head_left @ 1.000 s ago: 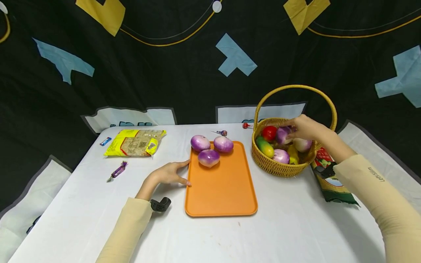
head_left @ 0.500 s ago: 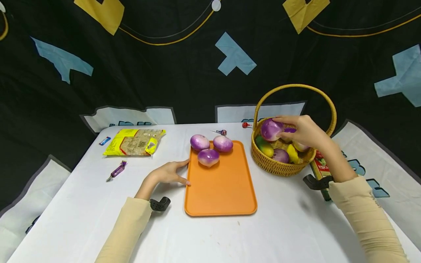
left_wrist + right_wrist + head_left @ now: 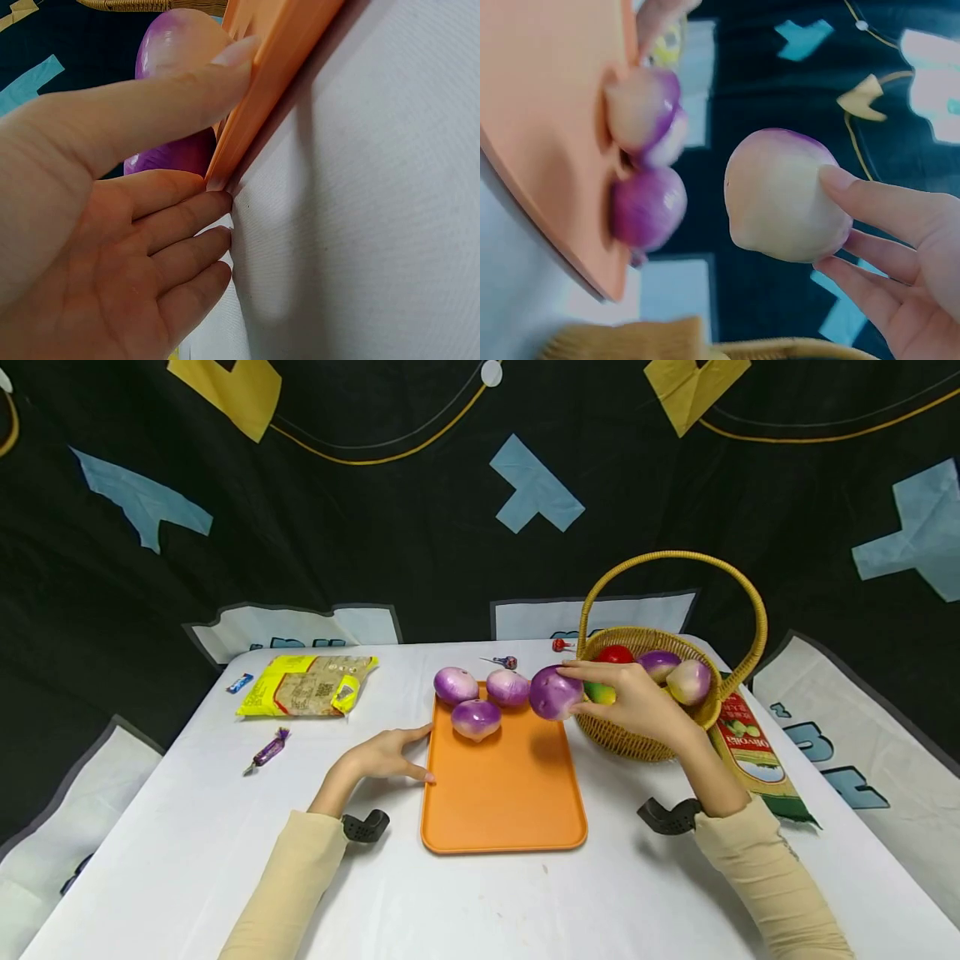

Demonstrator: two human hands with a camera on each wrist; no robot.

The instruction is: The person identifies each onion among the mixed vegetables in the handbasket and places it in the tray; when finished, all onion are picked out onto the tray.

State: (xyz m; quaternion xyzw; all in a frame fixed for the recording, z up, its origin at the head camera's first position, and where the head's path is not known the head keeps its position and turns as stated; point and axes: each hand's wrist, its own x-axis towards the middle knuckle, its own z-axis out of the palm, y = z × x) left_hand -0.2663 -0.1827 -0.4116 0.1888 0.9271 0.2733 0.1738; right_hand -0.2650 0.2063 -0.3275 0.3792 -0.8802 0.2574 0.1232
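My right hand (image 3: pixel 633 703) grips a purple onion (image 3: pixel 555 692) in the air over the far right corner of the orange tray (image 3: pixel 510 793); in the right wrist view the onion (image 3: pixel 784 196) sits against my fingertips (image 3: pixel 870 196). Three purple onions (image 3: pixel 476 718) lie at the tray's far end. My left hand (image 3: pixel 384 756) rests on the white table with straight fingers against the tray's left edge (image 3: pixel 270 90), thumb on the rim. The wicker basket (image 3: pixel 645 739) at the right holds a red tomato (image 3: pixel 615 653), more onions (image 3: pixel 688 681) and a green-yellow fruit.
A yellow snack packet (image 3: pixel 307 685), a blue candy (image 3: pixel 240 682) and a purple candy (image 3: pixel 268 749) lie at the far left. Lollipops (image 3: pixel 504 662) lie behind the tray. A green packet (image 3: pixel 750 752) lies right of the basket. A dark patterned curtain hangs behind.
My right hand took an onion out of the basket and carried it left, to above the tray's far right corner. My left hand has stayed by the tray.
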